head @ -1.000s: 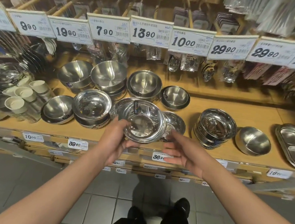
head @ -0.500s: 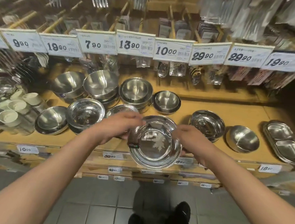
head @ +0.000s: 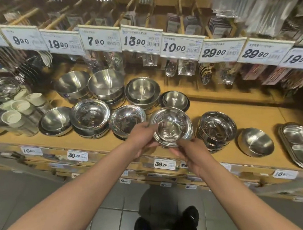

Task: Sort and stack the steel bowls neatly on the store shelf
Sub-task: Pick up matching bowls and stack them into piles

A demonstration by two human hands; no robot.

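A shiny steel bowl (head: pixel 171 125) tilts toward me over the front middle of the wooden shelf (head: pixel 255 115). My left hand (head: pixel 141 136) grips its left rim and my right hand (head: pixel 189 150) holds its lower right edge from beneath. To its left stand a shallow steel bowl (head: pixel 126 120) and a stack of bowls (head: pixel 90 115). A taller stack (head: pixel 216 129) stands to its right, with a single bowl (head: pixel 255 142) beyond. Further stacks, such as one (head: pixel 142 90), line the back row.
A divided steel tray stack (head: pixel 299 142) lies at the far right. White cups (head: pixel 21 106) and glass lids fill the left end. Packaged spoons (head: pixel 170 69) hang behind under a row of price tags (head: pixel 140 39). Bare shelf lies at the back right. The tiled floor and my shoes are below.
The held bowl moved away from me, from the shelf's front edge in over the shelf. My right hand slid from its right rim to under its lower edge.
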